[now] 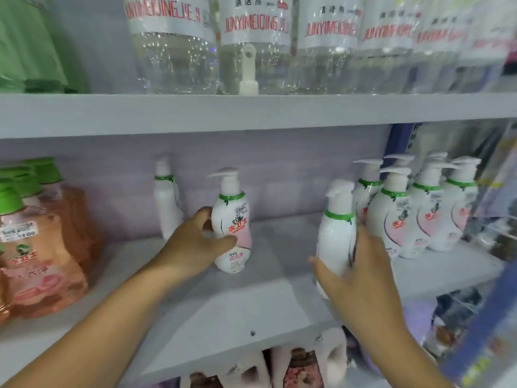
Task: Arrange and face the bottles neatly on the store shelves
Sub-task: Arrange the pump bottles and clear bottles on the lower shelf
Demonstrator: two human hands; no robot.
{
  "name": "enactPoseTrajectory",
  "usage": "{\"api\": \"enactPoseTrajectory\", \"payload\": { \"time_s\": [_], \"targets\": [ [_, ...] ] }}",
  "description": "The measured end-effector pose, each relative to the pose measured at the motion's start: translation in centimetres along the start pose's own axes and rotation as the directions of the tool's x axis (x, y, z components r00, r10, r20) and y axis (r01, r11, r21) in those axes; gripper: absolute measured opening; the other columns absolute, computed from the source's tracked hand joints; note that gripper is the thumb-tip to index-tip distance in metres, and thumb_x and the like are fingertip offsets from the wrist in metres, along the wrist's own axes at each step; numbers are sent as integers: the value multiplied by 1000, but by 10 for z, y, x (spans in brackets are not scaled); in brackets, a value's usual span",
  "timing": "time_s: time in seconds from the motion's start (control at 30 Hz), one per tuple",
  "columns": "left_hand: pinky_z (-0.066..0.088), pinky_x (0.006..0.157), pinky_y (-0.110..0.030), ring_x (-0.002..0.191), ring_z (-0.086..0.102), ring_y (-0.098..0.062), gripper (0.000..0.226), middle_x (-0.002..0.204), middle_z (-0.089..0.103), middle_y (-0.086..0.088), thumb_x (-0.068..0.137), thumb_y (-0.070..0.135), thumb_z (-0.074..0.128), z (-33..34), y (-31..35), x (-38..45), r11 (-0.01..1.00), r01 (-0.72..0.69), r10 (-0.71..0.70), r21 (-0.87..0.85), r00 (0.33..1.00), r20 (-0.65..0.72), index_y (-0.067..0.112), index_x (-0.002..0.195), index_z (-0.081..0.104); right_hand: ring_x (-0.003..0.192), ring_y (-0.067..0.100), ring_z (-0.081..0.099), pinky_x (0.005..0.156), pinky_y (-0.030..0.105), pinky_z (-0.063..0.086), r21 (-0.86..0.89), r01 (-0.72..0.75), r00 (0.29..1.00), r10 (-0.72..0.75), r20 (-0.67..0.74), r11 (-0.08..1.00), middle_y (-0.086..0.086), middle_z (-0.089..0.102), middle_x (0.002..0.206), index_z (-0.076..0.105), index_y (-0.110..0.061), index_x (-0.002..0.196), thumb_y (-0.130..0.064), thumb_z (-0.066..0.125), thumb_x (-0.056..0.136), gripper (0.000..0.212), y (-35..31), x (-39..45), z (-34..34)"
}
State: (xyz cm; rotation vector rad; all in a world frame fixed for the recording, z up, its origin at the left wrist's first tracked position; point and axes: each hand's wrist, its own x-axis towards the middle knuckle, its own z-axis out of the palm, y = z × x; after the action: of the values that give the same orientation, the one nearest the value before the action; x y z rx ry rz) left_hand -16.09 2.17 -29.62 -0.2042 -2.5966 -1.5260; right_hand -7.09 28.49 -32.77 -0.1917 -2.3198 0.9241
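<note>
Fingers [223,242] of the left hand [193,247] wrap a white pump bottle [232,228] labelled 水卫士, upright on the middle shelf [251,298]. Right of it, the right hand [361,278] grips a second pump bottle [334,239], label turned away. Clear bottles [251,46] above that shelf read JUNYIMEIQING.

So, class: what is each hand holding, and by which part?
The left hand grips a white pump bottle by its body. The right hand grips a second pump bottle, label turned away, by its lower body.

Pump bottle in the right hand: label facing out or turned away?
Turned away: the pump bottle in the right hand shows plain white, label edge just visible at its right side.
</note>
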Motion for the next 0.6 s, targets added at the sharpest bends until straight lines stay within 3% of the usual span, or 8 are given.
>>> {"api": "enactPoseTrajectory", "payload": {
  "time_s": [0.07, 0.2, 0.33, 0.4, 0.5, 0.6],
  "targets": [
    [57, 83, -24, 99, 66, 2, 38, 104, 70, 21, 81, 25, 79, 29, 19, -1, 1000, -19, 21, -24, 998, 67, 39, 112, 62, 110, 27, 49, 86, 42, 49, -99, 2, 999, -8, -53, 995, 4, 51, 113, 45, -15, 136, -60, 78, 72, 85, 5, 1, -3],
    [57, 93, -34, 103, 66, 2, 37, 111, 69, 21, 83, 28, 77, 75, 48, -2, 997, -28, 38, -69, 988, 152, 40, 115, 63, 110, 24, 48, 89, 39, 49, -38, 38, 999, -39, -18, 999, 0, 46, 114, 40, -16, 138, -91, 51, 68, 103, 16, -1, -2],
    [60, 92, -41, 106, 70, -3, 37, 115, 72, 21, 81, 34, 80, 105, 63, -3, 983, -10, 43, -184, 983, 177, 42, 115, 68, 115, 6, 47, 92, 26, 47, 162, 60, 995, -72, 66, 985, -14, 45, 121, 40, -35, 145, -66, 60, 74, 80, 40, -11, -8],
    [62, 87, -45, 104, 73, -9, 35, 118, 72, 15, 84, 25, 80, 117, 66, -3, 967, 14, 34, -256, 983, 182, 35, 116, 69, 114, 2, 47, 90, 21, 45, 200, 80, 995, -90, 41, 977, -18, 46, 122, 42, -37, 140, -66, 64, 73, 77, 46, -10, -10],
    [61, 87, -52, 102, 75, -22, 36, 120, 73, 7, 87, 14, 74, 128, 69, -2, 957, 25, 37, -288, 977, 208, 31, 120, 70, 110, 10, 50, 86, 29, 49, 171, 90, 996, -86, -32, 981, -14, 47, 117, 46, -31, 129, -69, 68, 69, 74, 46, -6, -5],
    [58, 74, -43, 90, 73, -22, 36, 120, 74, 3, 89, 10, 69, 134, 70, 3, 964, 9, 46, -264, 979, 201, 30, 119, 71, 106, 16, 53, 83, 37, 53, 156, 63, 991, -43, -130, 986, -10, 48, 113, 48, -27, 122, -69, 69, 67, 73, 44, -6, 2]
  ]
}}
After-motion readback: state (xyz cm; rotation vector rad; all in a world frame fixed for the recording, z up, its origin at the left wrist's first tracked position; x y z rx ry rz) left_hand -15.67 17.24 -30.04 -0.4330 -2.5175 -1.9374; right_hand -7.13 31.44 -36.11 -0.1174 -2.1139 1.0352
